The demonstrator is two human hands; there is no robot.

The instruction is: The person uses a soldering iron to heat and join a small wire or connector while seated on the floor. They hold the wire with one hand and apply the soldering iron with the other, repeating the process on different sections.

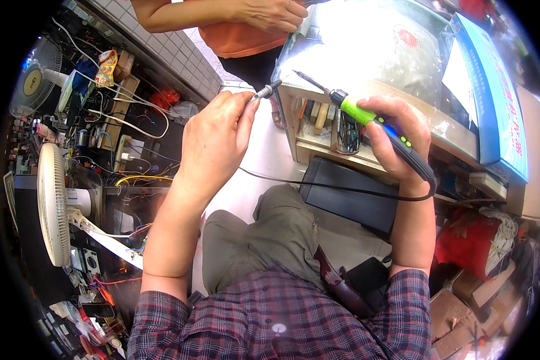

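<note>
My right hand (396,129) is wrapped round a green and black soldering iron (357,111), its thin tip pointing up and to the left. The iron's black cord (336,191) loops from the handle's end under my right wrist and runs left below my left hand. My left hand (217,135) pinches a small grey and black cable plug (265,92) between thumb and forefinger. The plug's dark end faces the iron's tip, with a gap between the two. Whatever the plug joins to is hidden in my left fingers.
A glass-topped counter (366,66) stands ahead, with a blue box (492,96) on its right. Opposite stands a person in orange (240,42). Two fans (53,204), wires and parts crowd the left bench. A black case (348,195) sits below the counter; cardboard (453,318) lies lower right.
</note>
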